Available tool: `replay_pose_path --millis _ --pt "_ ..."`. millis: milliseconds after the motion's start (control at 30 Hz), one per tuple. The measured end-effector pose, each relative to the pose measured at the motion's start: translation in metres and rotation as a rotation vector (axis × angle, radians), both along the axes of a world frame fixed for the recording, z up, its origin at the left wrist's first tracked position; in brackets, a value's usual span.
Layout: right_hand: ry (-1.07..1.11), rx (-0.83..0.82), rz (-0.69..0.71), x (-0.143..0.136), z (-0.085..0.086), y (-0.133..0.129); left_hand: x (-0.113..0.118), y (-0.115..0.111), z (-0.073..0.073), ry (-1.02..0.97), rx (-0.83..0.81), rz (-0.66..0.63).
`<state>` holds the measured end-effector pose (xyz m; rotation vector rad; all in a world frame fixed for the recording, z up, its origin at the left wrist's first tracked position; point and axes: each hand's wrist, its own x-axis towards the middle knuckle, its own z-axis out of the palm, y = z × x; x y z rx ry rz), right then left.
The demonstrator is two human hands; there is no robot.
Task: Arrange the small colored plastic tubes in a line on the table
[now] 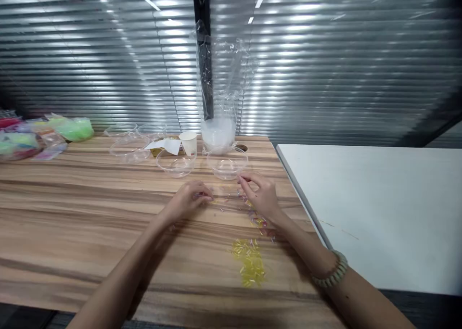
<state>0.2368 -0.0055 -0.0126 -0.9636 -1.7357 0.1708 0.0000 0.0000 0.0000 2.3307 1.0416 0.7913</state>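
Beads (231,194) (small, scattered) are being touched on the wooden table (72,213) by the left hand (189,200), fingers curled together. One bead is being pinched between the right hand (262,194) fingertips beside a clear bowl (227,163).

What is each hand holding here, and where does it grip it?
The right hand pinches something tiny, seemingly a bead, between its fingertips. The left hand rests fingertips on the table; any hold cannot be told.

Two clear bowls (176,164) (227,164), one paper cup (188,143), one yellow bead pile (249,261), one beaded bracelet (332,271)

Paper cup (188,143), white table (375,208), coloured bags (43,134) far left.
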Motion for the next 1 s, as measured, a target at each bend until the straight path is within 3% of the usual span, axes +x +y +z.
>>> replay_pose_path --millis 267,600,833,1000 --pt "-0.019 -0.047 -0.021 0.001 -0.006 0.004 0.008 0.002 -0.018 0.091 0.067 0.016" --pt "-0.040 -0.099 0.000 0.000 -0.011 0.008 0.021 -0.002 -0.027 0.106 0.091 0.043" --pt "-0.363 -0.197 0.291 0.007 -0.012 0.013 0.023 -0.004 -0.027 0.073 0.080 0.072" --pt "-0.452 -0.206 0.373 0.006 -0.011 0.010 0.021 -0.007 -0.020 0.052 0.012 0.045"
